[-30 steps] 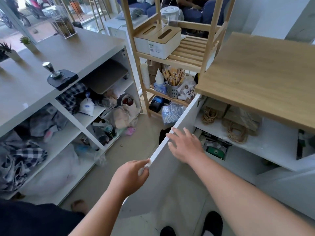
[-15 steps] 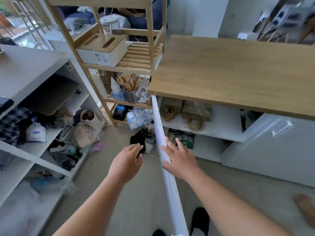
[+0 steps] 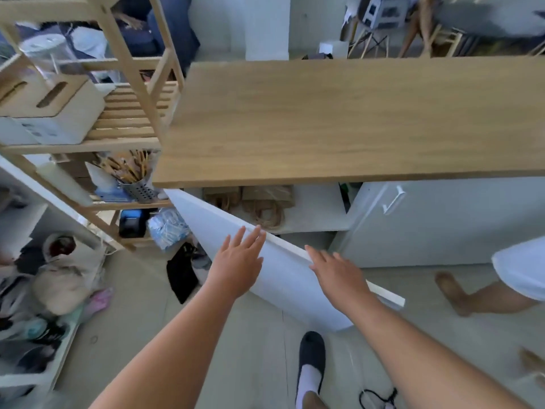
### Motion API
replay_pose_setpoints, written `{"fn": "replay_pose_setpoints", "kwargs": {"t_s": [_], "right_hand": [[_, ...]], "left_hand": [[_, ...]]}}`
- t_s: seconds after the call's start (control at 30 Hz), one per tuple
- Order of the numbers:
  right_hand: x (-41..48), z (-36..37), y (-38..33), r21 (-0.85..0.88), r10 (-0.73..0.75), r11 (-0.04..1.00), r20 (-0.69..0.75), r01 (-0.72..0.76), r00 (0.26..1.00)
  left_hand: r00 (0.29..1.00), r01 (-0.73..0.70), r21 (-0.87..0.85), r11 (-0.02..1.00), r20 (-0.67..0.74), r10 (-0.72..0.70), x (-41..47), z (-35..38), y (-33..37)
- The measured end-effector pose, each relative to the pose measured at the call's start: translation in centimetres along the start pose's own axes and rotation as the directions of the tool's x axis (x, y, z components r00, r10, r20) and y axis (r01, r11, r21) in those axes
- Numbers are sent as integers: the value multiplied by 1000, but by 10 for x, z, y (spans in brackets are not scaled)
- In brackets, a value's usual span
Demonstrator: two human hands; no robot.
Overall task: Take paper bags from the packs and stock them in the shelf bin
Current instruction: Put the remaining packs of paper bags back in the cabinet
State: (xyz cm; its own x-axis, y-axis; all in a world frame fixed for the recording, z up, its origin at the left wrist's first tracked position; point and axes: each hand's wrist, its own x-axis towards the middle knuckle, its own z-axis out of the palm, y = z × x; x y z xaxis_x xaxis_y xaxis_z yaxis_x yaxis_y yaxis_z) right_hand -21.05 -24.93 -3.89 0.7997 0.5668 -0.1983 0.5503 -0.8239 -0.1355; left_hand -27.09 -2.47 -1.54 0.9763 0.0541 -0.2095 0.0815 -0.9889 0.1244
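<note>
Two spread hands (image 3: 237, 262) (image 3: 336, 271) rest on a white cabinet door (image 3: 283, 278) under a wooden countertop (image 3: 339, 119).

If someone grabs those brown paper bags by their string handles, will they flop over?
Probably yes. The paper bags lie flat on the white shelf, so they look thin and light. Their looped handles sprawl limply, so they would likely dangle.
</note>
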Motion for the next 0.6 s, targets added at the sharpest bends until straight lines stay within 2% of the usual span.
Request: {"fn": "replay_pose_setpoints", "kwargs": {"t_s": [0.13, 0.27, 0.33, 0.47, 0.6], "right_hand": [[25, 2, 32, -101, -40, 995, -196, 20, 980], [50, -4, 57, -124, -98, 991, -345, 58, 934], [60, -7, 72, -126, -107, 990, -361, 65, 926], [70, -17, 99, -73, -34, 997, -364, 8, 931], [84, -27, 127, -91, -15, 996, -418, -25, 908]], "left_hand": [[997, 74, -34, 997, -18, -74, 33, 2, 16], [992, 124, -20, 992, -2, -124, 53, 0, 26], [989, 150, -18, 989, -8, -150, 63, -3, 29], [978, 197, -10, 980, -73, -198, 82, -5, 36], [966, 251, -12, 968, -55, -252, 99, -10, 43]]}}
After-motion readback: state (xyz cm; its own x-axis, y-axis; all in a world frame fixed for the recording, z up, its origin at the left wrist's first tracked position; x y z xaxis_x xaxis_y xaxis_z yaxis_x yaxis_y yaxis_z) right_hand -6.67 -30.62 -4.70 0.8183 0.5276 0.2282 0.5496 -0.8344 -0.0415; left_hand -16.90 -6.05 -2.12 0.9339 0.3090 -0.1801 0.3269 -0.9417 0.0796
